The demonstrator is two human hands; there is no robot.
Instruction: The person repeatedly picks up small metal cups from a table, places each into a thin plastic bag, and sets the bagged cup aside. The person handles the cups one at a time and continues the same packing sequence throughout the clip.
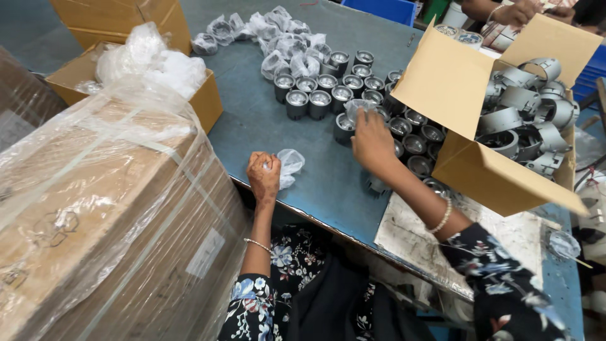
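A grey-blue table (pixel 284 132) runs across the view, crowded by cartons. A large box wrapped in clear film (pixel 95 215) fills the lower left, and behind it an open carton (pixel 205 101) holds loose plastic.

The left hand (pixel 263 177) rests near the table's front edge, fingers closed on a crumpled bag (pixel 290 165); what the bag holds, if anything, cannot be made out.

The right hand (pixel 372 144) reaches into a cluster of dark round housings (pixel 328 95) standing upright in rows. Its fingers pinch another clear bag (pixel 356 108) at the top of one housing, and the hand hides the housings beneath it.

More bagged parts (pixel 278 35) lie in a heap at the far side.

To the right, a tilted box (pixel 499 170) holds grey metal brackets (pixel 530 107); its flap covers part of the cluster.

At the top right, another person's hand (pixel 514 12) is cut off by the frame.
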